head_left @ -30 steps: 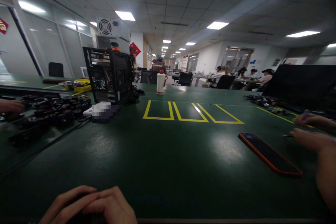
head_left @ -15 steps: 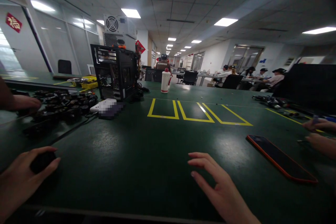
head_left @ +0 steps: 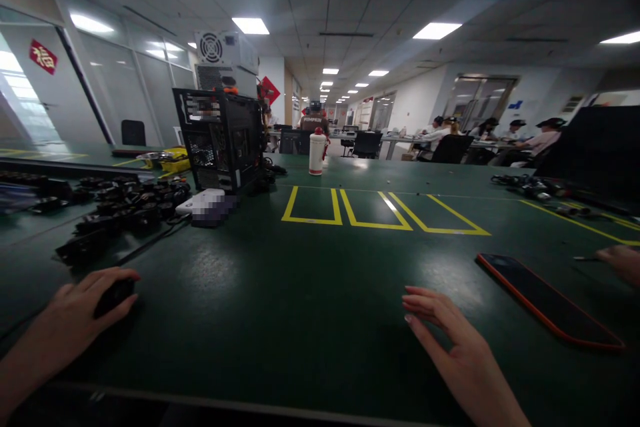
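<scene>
My left hand [head_left: 83, 303] is closed around a black computer mouse [head_left: 116, 296] at the near left of the green table. The fingers cover much of the mouse, and a dark cord runs by my wrist. My right hand [head_left: 447, 330] is held over the near right part of the table, fingers outstretched and holding nothing. A phone with an orange edge [head_left: 547, 300] lies to its right.
A pile of black parts [head_left: 135, 207] and an open black computer case [head_left: 220, 140] stand left. A white bottle [head_left: 316, 153] is beyond yellow tape outlines [head_left: 313, 221]. Another person's hand [head_left: 623, 263] grips a thin tool at the right edge. Dark cables [head_left: 525, 188] lie far right.
My left hand has moved right with the mouse. My right hand has moved right, its fingers nearer together. At the left, another person's hand has left the pile. The view has shifted slightly.
</scene>
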### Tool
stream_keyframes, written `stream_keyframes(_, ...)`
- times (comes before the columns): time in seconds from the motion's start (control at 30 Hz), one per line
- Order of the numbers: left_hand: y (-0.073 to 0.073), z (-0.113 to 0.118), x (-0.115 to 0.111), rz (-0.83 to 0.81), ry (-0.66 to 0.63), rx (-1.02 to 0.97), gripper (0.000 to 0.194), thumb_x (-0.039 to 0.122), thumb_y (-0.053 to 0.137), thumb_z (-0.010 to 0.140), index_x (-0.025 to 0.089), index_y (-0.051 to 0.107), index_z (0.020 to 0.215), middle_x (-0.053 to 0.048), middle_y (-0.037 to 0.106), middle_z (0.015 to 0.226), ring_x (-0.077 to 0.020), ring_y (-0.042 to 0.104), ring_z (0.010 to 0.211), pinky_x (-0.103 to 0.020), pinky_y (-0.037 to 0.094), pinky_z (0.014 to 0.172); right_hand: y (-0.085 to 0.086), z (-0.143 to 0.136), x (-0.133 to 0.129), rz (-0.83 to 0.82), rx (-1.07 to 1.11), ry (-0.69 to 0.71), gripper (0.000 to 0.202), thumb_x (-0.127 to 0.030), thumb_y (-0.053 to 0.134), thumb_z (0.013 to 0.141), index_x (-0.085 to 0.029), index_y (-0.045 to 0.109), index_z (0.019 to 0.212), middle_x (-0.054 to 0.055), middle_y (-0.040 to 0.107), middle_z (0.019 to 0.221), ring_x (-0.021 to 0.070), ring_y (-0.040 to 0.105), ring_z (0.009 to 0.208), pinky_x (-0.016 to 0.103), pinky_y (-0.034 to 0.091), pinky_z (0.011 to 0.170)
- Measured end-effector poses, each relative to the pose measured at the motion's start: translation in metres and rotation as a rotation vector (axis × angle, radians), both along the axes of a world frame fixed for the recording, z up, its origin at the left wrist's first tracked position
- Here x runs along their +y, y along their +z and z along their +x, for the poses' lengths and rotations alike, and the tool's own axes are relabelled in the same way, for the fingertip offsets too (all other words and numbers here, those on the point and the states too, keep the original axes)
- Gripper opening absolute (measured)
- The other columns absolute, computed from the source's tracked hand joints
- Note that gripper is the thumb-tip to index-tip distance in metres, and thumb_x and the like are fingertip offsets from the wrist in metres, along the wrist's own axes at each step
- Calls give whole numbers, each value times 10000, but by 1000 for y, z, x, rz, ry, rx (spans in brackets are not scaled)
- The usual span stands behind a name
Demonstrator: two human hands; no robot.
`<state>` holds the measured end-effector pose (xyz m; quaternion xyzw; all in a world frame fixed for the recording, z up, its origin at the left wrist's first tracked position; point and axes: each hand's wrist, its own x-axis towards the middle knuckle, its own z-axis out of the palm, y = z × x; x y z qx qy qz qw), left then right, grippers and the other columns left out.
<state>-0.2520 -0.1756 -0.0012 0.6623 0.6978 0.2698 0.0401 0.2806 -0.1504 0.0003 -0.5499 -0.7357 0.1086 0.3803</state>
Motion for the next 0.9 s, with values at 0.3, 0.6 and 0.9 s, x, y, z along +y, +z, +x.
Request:
stream_keyframes(0.3,1,2,3,-68,224,24,242,540,465,718,514,412,953,252,525,1035,-212,543,946,-418,417,863,-1,-1,0,-52,-3,34,226,-337,449,827,-228,526,1010,81,476,1173,199,568,957,399,486,845)
stream_keyframes(0.6,19,103,79,-4,-220,76,349,389,571,683,246,496,993,-6,481,1254,-233,499,1079,-393,362,947,46,-35,9,-252,-144,357,208,-286,464,820,-245,557,1002,43,554,1068,189,547,974,372,453,854)
stream_keyframes(0.9,12,249,164,193,-524,44,309,265,607,667,205,536,961,-52,550,1149,-240,531,1022,-392,403,861,19,-84,135,-459,308,362,382,-325,586,737,-165,578,1084,97,585,1106,203,570,950,349,458,834)
